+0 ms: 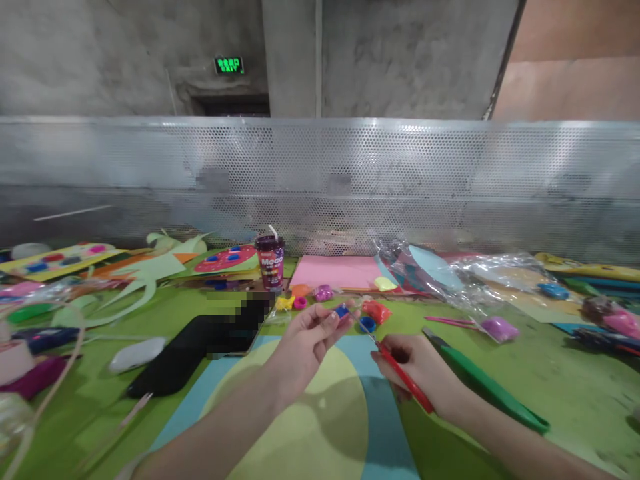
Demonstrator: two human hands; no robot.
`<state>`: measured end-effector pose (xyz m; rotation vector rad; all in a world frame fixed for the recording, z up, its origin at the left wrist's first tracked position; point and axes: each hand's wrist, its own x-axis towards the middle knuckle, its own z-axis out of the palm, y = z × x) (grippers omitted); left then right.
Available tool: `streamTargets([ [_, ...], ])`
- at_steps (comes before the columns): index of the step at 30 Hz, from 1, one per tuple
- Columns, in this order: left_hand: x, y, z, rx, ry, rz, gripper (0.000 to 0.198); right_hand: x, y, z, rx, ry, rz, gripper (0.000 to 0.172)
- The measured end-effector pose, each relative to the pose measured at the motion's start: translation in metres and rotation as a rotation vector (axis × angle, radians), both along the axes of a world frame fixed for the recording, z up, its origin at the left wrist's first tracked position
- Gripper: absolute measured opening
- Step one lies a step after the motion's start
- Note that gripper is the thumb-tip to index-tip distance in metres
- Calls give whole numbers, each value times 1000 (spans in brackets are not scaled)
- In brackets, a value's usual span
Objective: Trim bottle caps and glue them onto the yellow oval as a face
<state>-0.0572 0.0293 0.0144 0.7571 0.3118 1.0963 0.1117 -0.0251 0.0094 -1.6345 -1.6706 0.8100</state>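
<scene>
My left hand [306, 341] is raised over the table with its fingertips pinched on a small blue piece [342, 311]. My right hand [417, 368] is closed round a thin red-handled tool [403, 377], whose metal tip [364, 327] points at the blue piece. Both hands hover above a blue sheet with a pale yellow-green round shape [320, 413] lying on the green table.
A black object [200, 350] lies to the left. A purple drink cup [271, 261], pink paper [337, 272] and small clay lumps [376, 311] sit behind the hands. Green scissors [487, 383] lie right. Plastic bags [450, 270] and paper cut-outs [150, 270] crowd the back.
</scene>
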Motion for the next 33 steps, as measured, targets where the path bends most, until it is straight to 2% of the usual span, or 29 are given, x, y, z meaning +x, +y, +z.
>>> streamTargets([
  [6, -2, 3, -1, 9, 45, 20, 18, -3, -3, 2, -107, 123, 34, 29],
  [13, -3, 5, -3, 29, 85, 3, 16, 2, 0, 6, -121, 75, 52, 30],
  [17, -4, 13, -9, 29, 89, 11, 17, 16, 7, 17, -34, -30, 27, 26],
  [21, -6, 20, -12, 40, 104, 14, 15, 28, 9, 24, 145, -225, -26, 22],
  [25, -5, 16, -9, 31, 114, 14, 15, 24, 4, 17, 281, -451, -11, 20],
  [33, -3, 7, -4, 13, 171, 23, 18, 18, 5, 7, 337, -642, -10, 20],
])
